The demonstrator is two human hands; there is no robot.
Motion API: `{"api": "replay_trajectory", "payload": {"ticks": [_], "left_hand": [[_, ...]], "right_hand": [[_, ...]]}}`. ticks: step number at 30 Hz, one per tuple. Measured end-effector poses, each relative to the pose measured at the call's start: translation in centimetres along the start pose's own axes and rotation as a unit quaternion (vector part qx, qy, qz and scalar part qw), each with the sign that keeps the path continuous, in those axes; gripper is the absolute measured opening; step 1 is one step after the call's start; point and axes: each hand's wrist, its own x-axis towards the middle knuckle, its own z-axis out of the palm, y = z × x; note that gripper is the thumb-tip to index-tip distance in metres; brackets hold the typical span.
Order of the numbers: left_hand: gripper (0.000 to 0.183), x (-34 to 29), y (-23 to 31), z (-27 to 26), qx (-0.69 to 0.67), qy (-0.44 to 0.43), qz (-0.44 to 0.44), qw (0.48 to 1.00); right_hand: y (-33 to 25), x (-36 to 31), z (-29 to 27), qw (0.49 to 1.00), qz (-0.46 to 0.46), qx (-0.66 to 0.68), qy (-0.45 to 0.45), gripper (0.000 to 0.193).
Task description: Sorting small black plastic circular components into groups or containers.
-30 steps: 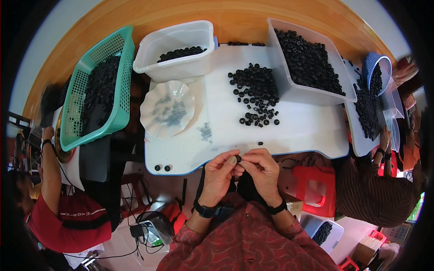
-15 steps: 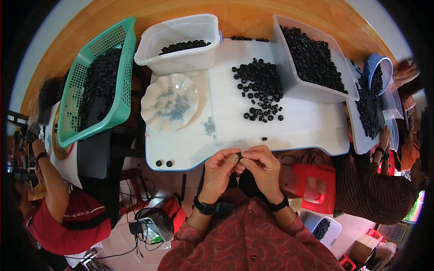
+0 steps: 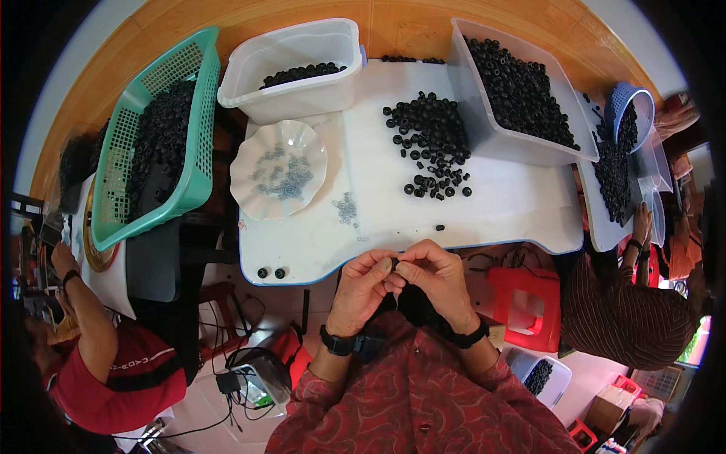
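My left hand and my right hand meet in front of the table's near edge, both closed in a pinch. Between their fingertips is a small black part, mostly hidden by the fingers. Beyond them, one small black cylindrical part lies on the white table. Farther back spreads a pile of round black parts. Tiny clear rings lie loose beside a wavy-rimmed white plate, which holds more of them. Two black round parts sit at the near left corner.
A translucent bin of black parts stands at the back right, a white tub at the back left. Left of the table is a green basket. People work on both sides. A red stool and cables are below.
The whole view has shifted slightly, so the table and bins appear a little farther left. My hands keep their pinch, with the fingers moved only slightly around the small black part.
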Motion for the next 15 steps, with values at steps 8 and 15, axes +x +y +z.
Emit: {"api": "replay_trajectory", "payload": {"ticks": [8, 15], "left_hand": [[0.021, 0.24, -0.37, 0.34, -0.05, -0.01, -0.013, 0.999], [0.021, 0.02, -0.63, 0.68, 0.036, 0.016, 0.014, 0.999]], "right_hand": [[0.22, -0.22, -0.22, 0.999, 0.001, -0.028, 0.031, 0.006], [0.6, -0.41, 0.44, 0.991, -0.063, -0.098, 0.062, 0.006]]}}
